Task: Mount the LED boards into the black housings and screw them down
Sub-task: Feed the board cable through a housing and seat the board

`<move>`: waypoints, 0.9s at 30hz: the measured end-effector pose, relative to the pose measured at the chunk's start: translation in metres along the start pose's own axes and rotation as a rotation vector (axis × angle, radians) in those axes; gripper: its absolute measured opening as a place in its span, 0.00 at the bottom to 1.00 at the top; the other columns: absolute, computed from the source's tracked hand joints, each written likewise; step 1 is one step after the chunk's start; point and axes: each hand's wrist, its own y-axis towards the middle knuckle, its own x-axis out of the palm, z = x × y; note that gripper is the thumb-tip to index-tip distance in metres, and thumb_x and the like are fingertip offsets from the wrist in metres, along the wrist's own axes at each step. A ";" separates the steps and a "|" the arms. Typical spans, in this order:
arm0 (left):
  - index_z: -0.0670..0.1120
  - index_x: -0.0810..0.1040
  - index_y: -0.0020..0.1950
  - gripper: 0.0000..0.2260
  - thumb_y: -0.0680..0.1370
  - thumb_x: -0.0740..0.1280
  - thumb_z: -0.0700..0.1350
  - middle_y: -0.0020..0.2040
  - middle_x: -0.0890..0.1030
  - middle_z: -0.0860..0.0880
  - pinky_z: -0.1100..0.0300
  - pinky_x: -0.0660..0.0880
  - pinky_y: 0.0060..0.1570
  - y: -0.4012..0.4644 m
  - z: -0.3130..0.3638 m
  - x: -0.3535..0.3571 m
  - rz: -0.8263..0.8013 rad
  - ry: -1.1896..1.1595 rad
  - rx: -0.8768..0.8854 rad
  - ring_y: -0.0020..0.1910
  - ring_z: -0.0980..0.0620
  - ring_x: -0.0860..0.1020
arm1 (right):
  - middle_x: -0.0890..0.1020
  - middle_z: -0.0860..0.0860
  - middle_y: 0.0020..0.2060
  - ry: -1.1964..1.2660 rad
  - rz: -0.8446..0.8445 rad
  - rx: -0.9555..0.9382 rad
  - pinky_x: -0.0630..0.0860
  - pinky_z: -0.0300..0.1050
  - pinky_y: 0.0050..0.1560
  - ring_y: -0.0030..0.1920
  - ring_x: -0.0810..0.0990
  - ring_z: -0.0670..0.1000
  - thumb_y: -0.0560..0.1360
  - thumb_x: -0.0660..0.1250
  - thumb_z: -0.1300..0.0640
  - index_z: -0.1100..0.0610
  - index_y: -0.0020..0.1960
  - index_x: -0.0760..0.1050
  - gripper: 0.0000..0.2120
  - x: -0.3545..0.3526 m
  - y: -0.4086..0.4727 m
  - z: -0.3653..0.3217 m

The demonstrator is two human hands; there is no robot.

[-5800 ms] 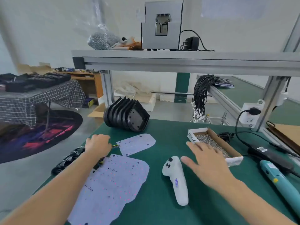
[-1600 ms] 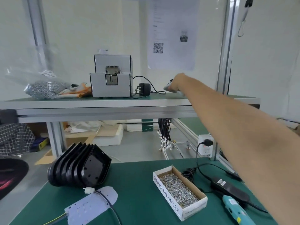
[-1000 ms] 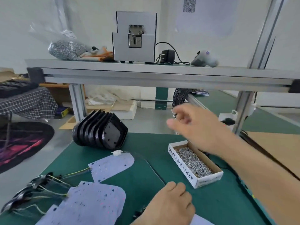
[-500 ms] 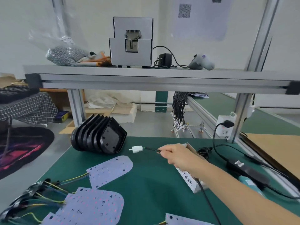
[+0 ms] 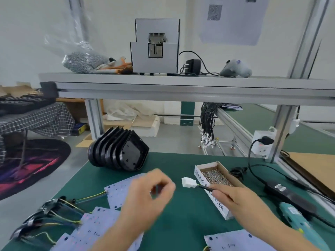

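A nested stack of black housings lies on its side at the back left of the green bench. White LED boards with coloured wires are spread at the front left, and another LED board lies at the front right. My right hand pinches a black cable that ends in a white connector, held above the bench. My left hand hovers blurred just left of the connector with fingers curled; whether it holds anything is unclear.
A cardboard box of screws stands behind my right hand. A teal electric screwdriver and a black power adapter lie at the right. The shelf above carries a grey screw feeder, a bag of screws and a white controller.
My right hand has drawn the cable and connector nearer and to the right. My left hand has come up into view beside the connector. The camera tilted slightly down.
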 end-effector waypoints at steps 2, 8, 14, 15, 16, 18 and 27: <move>0.59 0.77 0.44 0.03 0.75 0.66 0.51 0.43 0.80 0.57 0.65 0.73 0.40 0.041 -0.024 -0.036 0.173 0.305 -0.228 0.42 0.58 0.78 | 0.80 0.43 0.37 -0.036 -0.008 0.004 0.71 0.42 0.47 0.44 0.76 0.46 0.80 0.59 0.48 0.40 0.47 0.77 0.09 0.011 -0.003 -0.003; 0.48 0.76 0.60 0.15 0.75 0.63 0.51 0.62 0.73 0.46 0.48 0.60 0.65 0.084 -0.102 -0.060 -0.558 1.402 -0.289 0.65 0.44 0.66 | 0.77 0.48 0.32 0.013 0.004 -0.002 0.68 0.42 0.38 0.34 0.71 0.45 0.80 0.58 0.53 0.40 0.42 0.70 0.11 0.033 -0.001 -0.013; 0.49 0.81 0.50 0.09 0.76 0.63 0.39 0.52 0.79 0.50 0.43 0.51 0.70 0.076 -0.129 -0.061 -0.728 1.565 0.036 0.63 0.45 0.68 | 0.74 0.46 0.32 0.007 0.014 0.011 0.64 0.40 0.34 0.33 0.70 0.44 0.82 0.55 0.52 0.44 0.50 0.74 0.09 0.038 0.006 -0.011; 0.49 0.81 0.51 0.09 0.77 0.62 0.39 0.51 0.79 0.50 0.44 0.52 0.70 0.077 -0.127 -0.059 -0.708 1.562 0.072 0.62 0.45 0.69 | 0.74 0.46 0.31 0.046 0.011 0.021 0.63 0.40 0.33 0.32 0.69 0.44 0.81 0.56 0.53 0.45 0.48 0.74 0.09 0.039 0.008 -0.011; 0.49 0.81 0.52 0.09 0.78 0.62 0.41 0.51 0.78 0.51 0.46 0.53 0.69 0.076 -0.121 -0.057 -0.691 1.538 0.093 0.61 0.46 0.69 | 0.74 0.46 0.31 0.116 0.010 0.041 0.63 0.39 0.32 0.30 0.68 0.44 0.81 0.57 0.54 0.47 0.46 0.74 0.09 0.040 0.009 -0.012; 0.51 0.81 0.52 0.07 0.78 0.64 0.46 0.49 0.78 0.53 0.49 0.55 0.66 0.066 -0.095 -0.053 -0.598 1.437 0.193 0.58 0.49 0.72 | 0.75 0.46 0.30 0.307 0.025 0.116 0.62 0.36 0.28 0.25 0.66 0.43 0.80 0.58 0.58 0.50 0.41 0.74 0.11 0.039 0.015 -0.010; 0.49 0.79 0.39 0.09 0.66 0.74 0.36 0.35 0.74 0.54 0.55 0.63 0.53 -0.046 0.022 -0.025 -0.304 0.801 0.560 0.40 0.50 0.77 | 0.65 0.47 0.22 0.906 -0.043 0.437 0.53 0.36 0.21 0.22 0.58 0.46 0.69 0.74 0.45 0.53 0.37 0.69 0.17 0.048 0.041 -0.027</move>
